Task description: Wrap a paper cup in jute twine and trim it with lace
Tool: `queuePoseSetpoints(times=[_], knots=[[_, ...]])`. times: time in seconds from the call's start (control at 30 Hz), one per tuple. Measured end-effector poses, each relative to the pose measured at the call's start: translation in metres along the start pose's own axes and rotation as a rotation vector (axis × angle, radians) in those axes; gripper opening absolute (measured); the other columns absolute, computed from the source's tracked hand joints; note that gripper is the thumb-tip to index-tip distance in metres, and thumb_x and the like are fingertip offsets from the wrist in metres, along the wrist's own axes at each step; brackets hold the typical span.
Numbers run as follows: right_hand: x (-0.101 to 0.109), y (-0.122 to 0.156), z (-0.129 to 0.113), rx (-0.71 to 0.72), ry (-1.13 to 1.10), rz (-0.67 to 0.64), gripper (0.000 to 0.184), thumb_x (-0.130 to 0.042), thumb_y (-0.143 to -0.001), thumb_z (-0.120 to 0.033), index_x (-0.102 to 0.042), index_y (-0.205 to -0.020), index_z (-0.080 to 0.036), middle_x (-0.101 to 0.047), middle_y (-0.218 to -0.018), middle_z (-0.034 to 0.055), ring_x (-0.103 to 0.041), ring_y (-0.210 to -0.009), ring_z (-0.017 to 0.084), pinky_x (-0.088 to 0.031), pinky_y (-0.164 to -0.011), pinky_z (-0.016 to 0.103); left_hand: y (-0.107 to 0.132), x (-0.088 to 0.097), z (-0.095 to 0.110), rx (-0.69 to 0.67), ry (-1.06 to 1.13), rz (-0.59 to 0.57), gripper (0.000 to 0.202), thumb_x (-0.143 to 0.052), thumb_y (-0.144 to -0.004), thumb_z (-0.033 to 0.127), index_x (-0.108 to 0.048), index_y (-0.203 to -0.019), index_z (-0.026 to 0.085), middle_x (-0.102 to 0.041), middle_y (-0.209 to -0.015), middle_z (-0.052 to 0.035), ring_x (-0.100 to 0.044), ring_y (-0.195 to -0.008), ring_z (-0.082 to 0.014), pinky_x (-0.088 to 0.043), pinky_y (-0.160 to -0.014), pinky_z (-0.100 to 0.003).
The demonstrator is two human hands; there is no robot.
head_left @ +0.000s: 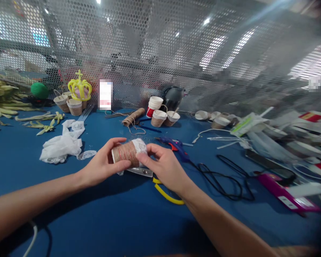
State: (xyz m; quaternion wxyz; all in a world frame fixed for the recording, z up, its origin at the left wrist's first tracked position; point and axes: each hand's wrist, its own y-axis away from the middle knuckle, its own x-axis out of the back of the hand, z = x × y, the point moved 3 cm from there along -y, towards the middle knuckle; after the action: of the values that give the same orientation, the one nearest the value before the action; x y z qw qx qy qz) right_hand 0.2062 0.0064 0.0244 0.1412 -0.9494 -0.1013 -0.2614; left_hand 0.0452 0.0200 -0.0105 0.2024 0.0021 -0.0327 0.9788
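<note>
My left hand (103, 165) grips a paper cup wrapped in jute twine (125, 152), held on its side above the blue table (69, 214). A strip of white lace (139, 145) runs round the cup's rim end. My right hand (164, 165) pinches that lace against the cup with thumb and fingers. Just under the cup lie scissors with yellow handles (164, 192), their metal blades partly hidden by my hands.
A blue glue gun (176, 145) with a black cord (224, 182) lies right of my hands. White lace heap (61, 145) at left, twine spool (133, 117) and several twine-wrapped cups (158, 118) behind, a yellow crown (80, 88), green leaves far left, clutter at right, mesh wall behind.
</note>
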Motion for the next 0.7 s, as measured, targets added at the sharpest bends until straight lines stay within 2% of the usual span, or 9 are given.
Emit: queuePoseSetpoints(times=[0.1, 0.2, 0.33, 0.43, 0.57, 0.7], knots=[[-0.0004, 0.0021, -0.0038, 0.063, 0.056, -0.073, 0.017, -0.053, -0.079, -0.03, -0.052, -0.069, -0.017, -0.051, -0.068, -0.0004, -0.046, -0.065, 0.012, -0.039, -0.064, 0.027, -0.0003, 0.0025, 0.0003, 0.001, -0.093, -0.087, 0.062, -0.066, -0.066, 0.037, -0.039, -0.12, 0.02, -0.051, -0.106, -0.0081, -0.054, -0.089, -0.0209, -0.045, -0.073, -0.031], [-0.0012, 0.0052, -0.0075, 0.166, 0.097, -0.164, 0.017, -0.057, -0.077, -0.026, -0.049, -0.065, -0.017, -0.05, -0.073, 0.0005, -0.046, -0.07, 0.013, -0.039, -0.068, 0.027, -0.0007, 0.0034, -0.0013, 0.04, -0.053, -0.202, 0.063, -0.063, -0.068, 0.042, -0.039, -0.122, 0.022, -0.055, -0.105, -0.0076, -0.054, -0.095, -0.0236, -0.043, -0.08, -0.035], [-0.0034, 0.0087, -0.0105, 0.244, 0.129, -0.248, 0.017, -0.058, -0.078, -0.024, -0.049, -0.064, -0.018, -0.05, -0.077, 0.0016, -0.047, -0.075, 0.014, -0.04, -0.071, 0.027, 0.0009, -0.0002, -0.0062, 0.127, 0.008, -0.287, 0.05, -0.058, -0.072, 0.046, -0.049, -0.114, 0.021, -0.057, -0.11, -0.007, -0.051, -0.105, -0.026, -0.039, -0.088, -0.036], [-0.0037, 0.0094, -0.0111, 0.231, 0.126, -0.246, 0.018, -0.058, -0.079, -0.025, -0.049, -0.064, -0.018, -0.051, -0.076, 0.0015, -0.046, -0.075, 0.013, -0.04, -0.071, 0.027, 0.0026, -0.0037, -0.0083, 0.142, 0.014, -0.279, 0.044, -0.057, -0.074, 0.045, -0.053, -0.107, 0.018, -0.059, -0.106, -0.0072, -0.052, -0.101, -0.026, -0.04, -0.085, -0.036], [-0.0039, 0.0092, -0.0107, 0.173, 0.079, -0.205, 0.015, -0.061, -0.075, -0.03, -0.053, -0.07, -0.018, -0.051, -0.078, 0.0008, -0.047, -0.073, 0.013, -0.04, -0.069, 0.026, 0.0042, -0.0057, -0.0065, 0.12, -0.012, -0.234, 0.045, -0.056, -0.074, 0.046, -0.052, -0.107, 0.015, -0.059, -0.102, -0.0077, -0.054, -0.095, -0.025, -0.042, -0.082, -0.035], [-0.0057, 0.0088, -0.0084, 0.106, 0.035, -0.164, 0.017, -0.052, -0.082, -0.032, -0.055, -0.073, -0.017, -0.054, -0.077, 0.0012, -0.05, -0.072, 0.013, -0.041, -0.069, 0.026, 0.0055, -0.0058, -0.0048, 0.116, -0.046, -0.182, 0.047, -0.057, -0.074, 0.045, -0.051, -0.112, 0.017, -0.058, -0.105, -0.0072, -0.052, -0.1, -0.0251, -0.04, -0.085, -0.035]])
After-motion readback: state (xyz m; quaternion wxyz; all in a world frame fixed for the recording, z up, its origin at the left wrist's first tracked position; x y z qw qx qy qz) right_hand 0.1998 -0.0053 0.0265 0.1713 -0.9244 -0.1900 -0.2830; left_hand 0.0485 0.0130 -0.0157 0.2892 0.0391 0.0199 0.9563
